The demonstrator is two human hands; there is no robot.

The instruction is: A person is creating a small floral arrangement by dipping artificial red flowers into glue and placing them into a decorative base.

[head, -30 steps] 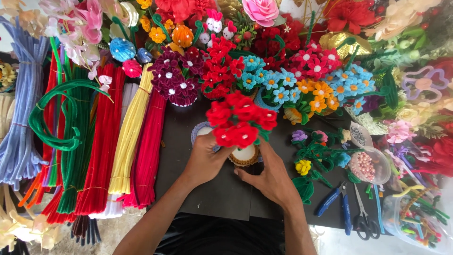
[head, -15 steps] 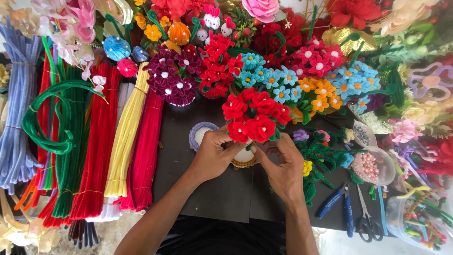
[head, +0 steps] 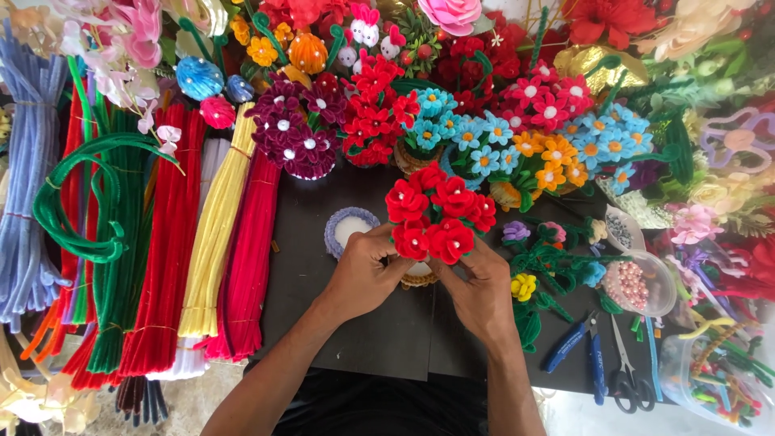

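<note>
A bunch of red pipe-cleaner flowers stands in a small woven pot on the black table top. My left hand grips the bunch from the left, just under the blooms. From the right, my right hand holds the same bunch, its fingers under the flowers. The hands hide most of the pot and the stems.
Bundles of pipe cleaners lie at the left: red, yellow, green, pale blue. Finished flower pots line the back. A small round lilac-rimmed dish sits by my left hand. Blue pliers, scissors and a bead bowl lie right.
The red flower bunch and both hands have risen slightly toward the camera and shifted right. Both hands have closed in tighter under the blooms.
</note>
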